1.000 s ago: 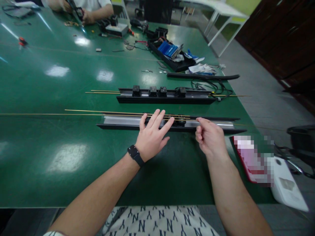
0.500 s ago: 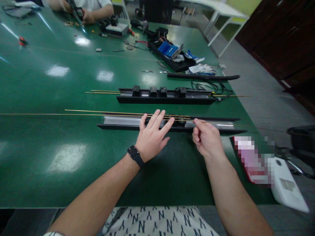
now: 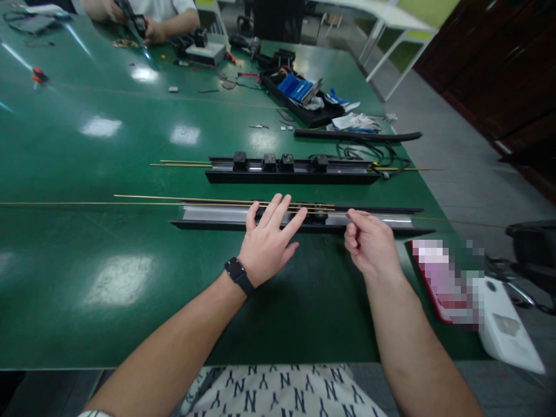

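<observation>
A long black channel [image 3: 208, 225] with a pale inner strip lies across the table in front of me. Thin brass-coloured rods [image 3: 147, 198] run along its back edge and stick out far to the left. My left hand [image 3: 271, 240] lies over the middle of the channel, fingers spread across the rods; small black blocks [image 3: 320, 213] show partly behind its fingertips. At the channel's right part my right hand [image 3: 371, 240] pinches one thin rod between thumb and forefinger, the other fingers curled. That rod extends out past the right table edge.
Behind lies a second black channel [image 3: 295, 177] with several black blocks and rods. A black tray [image 3: 278, 95] with blue packs, gloves [image 3: 354, 123] and a black strip [image 3: 356, 135] sit farther back. A white device [image 3: 506, 330] lies at right. Another person's hand [image 3: 155, 30] works across the table.
My right hand has slid slightly to the right along the rod, still pinching. My left hand stays in place over the channel.
</observation>
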Tool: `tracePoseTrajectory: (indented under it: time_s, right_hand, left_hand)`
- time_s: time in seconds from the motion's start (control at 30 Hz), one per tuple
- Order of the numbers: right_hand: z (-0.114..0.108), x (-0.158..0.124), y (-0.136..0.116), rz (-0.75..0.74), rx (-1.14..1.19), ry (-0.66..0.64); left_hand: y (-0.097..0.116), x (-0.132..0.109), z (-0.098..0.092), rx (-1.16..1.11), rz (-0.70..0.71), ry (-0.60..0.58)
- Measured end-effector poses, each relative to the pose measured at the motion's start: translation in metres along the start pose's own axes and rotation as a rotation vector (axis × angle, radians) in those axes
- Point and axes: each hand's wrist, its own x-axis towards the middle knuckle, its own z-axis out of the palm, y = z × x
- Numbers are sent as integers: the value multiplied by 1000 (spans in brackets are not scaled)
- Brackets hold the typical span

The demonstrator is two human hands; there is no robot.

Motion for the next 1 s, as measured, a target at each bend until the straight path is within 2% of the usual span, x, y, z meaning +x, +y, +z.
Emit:
tracePoseTrajectory:
  time_s: [0.73, 1.0]
  right_hand:
    - [-2, 1, -3, 18, -31, 43]
    - [-2, 1, -4, -22, -12, 79]
  left_hand:
    - [1, 1, -2, -6, -8, -10]
    - [2, 0, -4, -5, -7, -12]
